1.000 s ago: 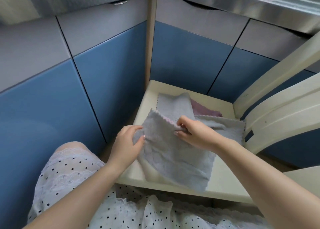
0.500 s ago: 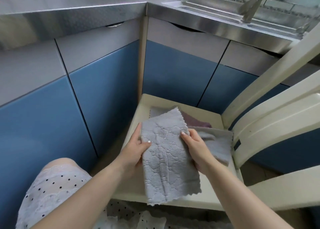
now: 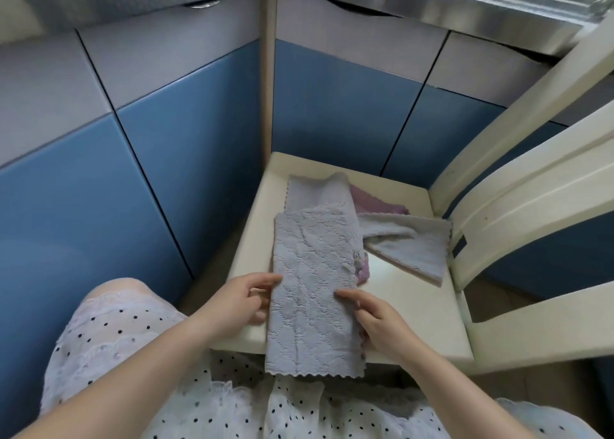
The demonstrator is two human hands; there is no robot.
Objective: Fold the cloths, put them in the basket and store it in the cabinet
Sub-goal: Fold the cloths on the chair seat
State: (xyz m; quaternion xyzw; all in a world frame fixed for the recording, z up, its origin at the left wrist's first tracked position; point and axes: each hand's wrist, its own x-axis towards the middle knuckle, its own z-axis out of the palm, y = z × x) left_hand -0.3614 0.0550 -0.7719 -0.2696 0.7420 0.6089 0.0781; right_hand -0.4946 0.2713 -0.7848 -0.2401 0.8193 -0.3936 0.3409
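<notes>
Head view. A long, narrow folded grey textured microfibre cloth [image 3: 312, 292] lies lengthwise on the seat of a cream-painted wooden chair [image 3: 418, 309], its near scalloped end hanging over the seat's front edge above a white polka-dot skirt [image 3: 139, 349]. The left hand [image 3: 237, 300] grips the cloth's left edge, thumb on top and fingers curled beneath. The right hand [image 3: 375, 322] grips the right edge, thumb on top, remaining fingers tucked under the fabric. Behind it on the seat lie a second grey cloth [image 3: 315, 189], a mauve cloth [image 3: 375, 202] partly covered, and a pale grey crumpled cloth [image 3: 412, 245] nearest the chair back. Blue-and-grey cabinet doors [image 3: 186, 132] surround the chair under a steel countertop [image 3: 432, 3].
</notes>
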